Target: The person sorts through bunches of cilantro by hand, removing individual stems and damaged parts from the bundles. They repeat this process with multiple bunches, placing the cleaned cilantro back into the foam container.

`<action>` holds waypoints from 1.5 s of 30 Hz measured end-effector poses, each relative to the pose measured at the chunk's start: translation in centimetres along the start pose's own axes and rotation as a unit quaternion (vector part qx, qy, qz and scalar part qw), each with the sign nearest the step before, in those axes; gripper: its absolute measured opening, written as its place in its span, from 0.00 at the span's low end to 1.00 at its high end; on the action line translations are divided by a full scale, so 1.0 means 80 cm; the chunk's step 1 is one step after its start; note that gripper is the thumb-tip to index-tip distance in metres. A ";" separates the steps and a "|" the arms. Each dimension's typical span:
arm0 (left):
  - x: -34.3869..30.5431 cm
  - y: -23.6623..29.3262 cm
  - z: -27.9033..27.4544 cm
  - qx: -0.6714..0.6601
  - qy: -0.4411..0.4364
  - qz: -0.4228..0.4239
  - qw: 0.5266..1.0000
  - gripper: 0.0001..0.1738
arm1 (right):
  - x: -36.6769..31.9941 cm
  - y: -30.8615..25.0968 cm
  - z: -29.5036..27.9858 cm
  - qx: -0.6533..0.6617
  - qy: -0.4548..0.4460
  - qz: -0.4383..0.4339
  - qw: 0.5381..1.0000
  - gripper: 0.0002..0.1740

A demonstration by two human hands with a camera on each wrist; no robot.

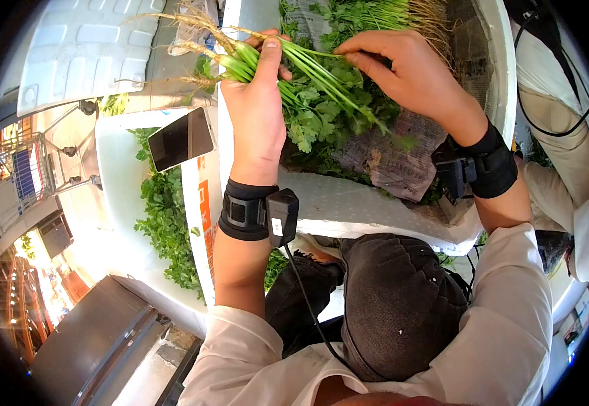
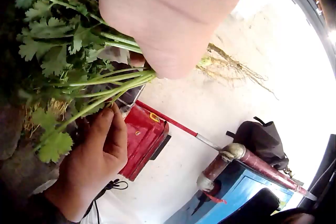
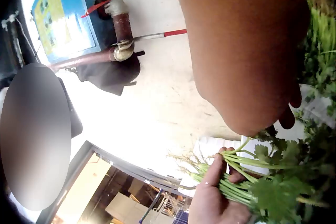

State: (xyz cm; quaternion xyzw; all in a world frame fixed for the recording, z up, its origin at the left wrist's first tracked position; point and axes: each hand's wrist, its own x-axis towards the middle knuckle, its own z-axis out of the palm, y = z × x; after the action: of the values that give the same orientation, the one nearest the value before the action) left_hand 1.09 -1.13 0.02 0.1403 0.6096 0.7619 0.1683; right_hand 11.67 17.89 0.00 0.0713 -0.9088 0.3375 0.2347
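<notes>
Here the left hand (image 1: 257,101), in the upper middle of the frame, has its grip closed round the stems of a bunch of green leafy coriander with pale roots (image 1: 311,71). The right hand (image 1: 403,68), to its right, pinches the same stems. Under them lies a white foam box lined with grey newspaper (image 1: 375,210).

- An open-air market pitch beside a street, set up as a greengrocer's stall.
- White foam boxes (image 1: 501,54) sit at ground level, heaped with loose leafy coriander (image 1: 166,223). One box is lined with newspaper (image 1: 389,159).
- Bare concrete ground (image 2: 210,113) lies in bright daylight. A blue metal cart (image 3: 58,19) and a red case (image 2: 142,137) stand on it.
- At the left edge are a lit shopfront (image 1: 24,284) and a wire trolley (image 1: 17,172).
</notes>
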 end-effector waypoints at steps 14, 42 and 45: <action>0.004 0.003 -0.002 -0.029 0.011 -0.036 0.999 0.11 | -0.002 -0.010 -0.006 0.290 -0.061 0.286 0.911 0.20; 0.002 0.004 -0.001 -0.023 0.023 -0.055 0.998 0.11 | 0.003 -0.002 -0.010 0.292 -0.147 0.288 0.900 0.34; 0.001 0.003 0.000 -0.027 0.005 -0.058 0.998 0.12 | -0.001 0.000 0.003 0.252 -0.172 0.204 0.930 0.14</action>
State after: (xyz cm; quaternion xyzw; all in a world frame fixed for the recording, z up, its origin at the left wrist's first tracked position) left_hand 0.98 -1.13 0.24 0.0960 0.5968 0.7677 0.2128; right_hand 11.64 17.73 -0.20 -0.0017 -0.8154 0.5783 -0.0250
